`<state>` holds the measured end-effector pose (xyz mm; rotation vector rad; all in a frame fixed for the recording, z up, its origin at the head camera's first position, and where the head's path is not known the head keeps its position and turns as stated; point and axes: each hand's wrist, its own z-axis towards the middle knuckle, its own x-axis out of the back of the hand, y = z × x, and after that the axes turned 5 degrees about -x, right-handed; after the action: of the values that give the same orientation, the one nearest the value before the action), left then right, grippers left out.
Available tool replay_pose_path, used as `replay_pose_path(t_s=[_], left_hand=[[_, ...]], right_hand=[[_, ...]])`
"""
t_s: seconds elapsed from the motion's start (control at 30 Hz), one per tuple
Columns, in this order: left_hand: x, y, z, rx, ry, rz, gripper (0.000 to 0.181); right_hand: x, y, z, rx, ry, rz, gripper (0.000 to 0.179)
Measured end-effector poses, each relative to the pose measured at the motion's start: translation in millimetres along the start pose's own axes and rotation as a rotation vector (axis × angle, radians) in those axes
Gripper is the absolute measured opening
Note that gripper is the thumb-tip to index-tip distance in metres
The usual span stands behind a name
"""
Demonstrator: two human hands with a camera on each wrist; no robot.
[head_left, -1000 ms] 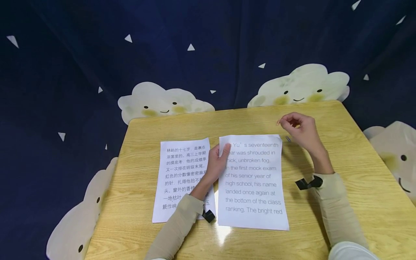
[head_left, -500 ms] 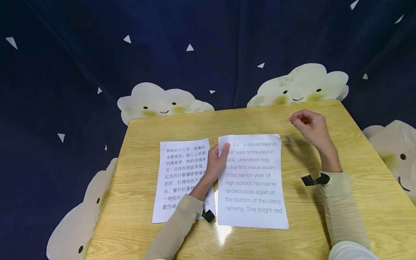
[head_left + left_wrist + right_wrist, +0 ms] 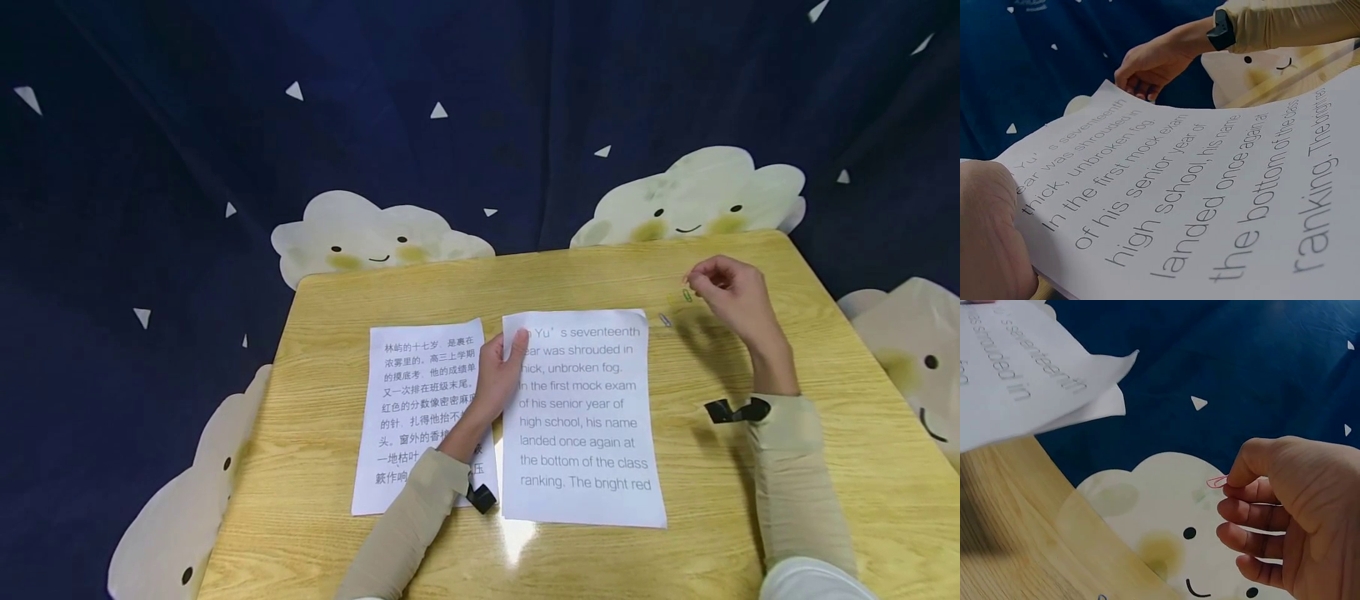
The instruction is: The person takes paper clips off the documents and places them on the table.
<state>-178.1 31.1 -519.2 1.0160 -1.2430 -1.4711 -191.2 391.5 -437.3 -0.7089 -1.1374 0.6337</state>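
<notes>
In the head view, my left hand (image 3: pixel 501 375) grips the left edge of English-printed sheets (image 3: pixel 581 425), thumb on top. Its fingers are hidden beneath. A second layer of paper shows at the corner in the right wrist view. My right hand (image 3: pixel 735 298) is raised off the table, right of the sheets' top corner. Between thumb and index finger it pinches a pinkish-red paper clip (image 3: pixel 1217 482); the other fingers are loosely curled. A green paper clip (image 3: pixel 687 295) and a faint yellow one (image 3: pixel 673 298) appear just below that hand. A purplish-blue paper clip (image 3: pixel 664 320) lies nearer the sheets.
A Chinese-printed sheet (image 3: pixel 408 400) lies on the wooden table (image 3: pixel 322 300) to the left, partly under my left forearm. Behind the table hangs a dark blue curtain (image 3: pixel 525 125) with clouds and white triangles.
My right hand has moved rightward, away from the sheets, with the paper clip still pinched. The green and yellow clips have come into clearer view. My left hand stays in place on the sheets.
</notes>
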Motion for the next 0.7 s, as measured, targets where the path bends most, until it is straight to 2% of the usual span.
replay_pose_path(t_s=[0.4, 0.7], left_hand=[[0.4, -0.9, -0.6, -0.005, -0.009, -0.004, 0.038], [-0.2, 0.5, -0.5, 0.001, -0.005, 0.012, 0.038]], right_hand=[[5, 17, 1.4, -0.064, -0.111, -0.088, 0.027], [7, 29, 0.5, -0.091, -0.159, -0.142, 0.028]])
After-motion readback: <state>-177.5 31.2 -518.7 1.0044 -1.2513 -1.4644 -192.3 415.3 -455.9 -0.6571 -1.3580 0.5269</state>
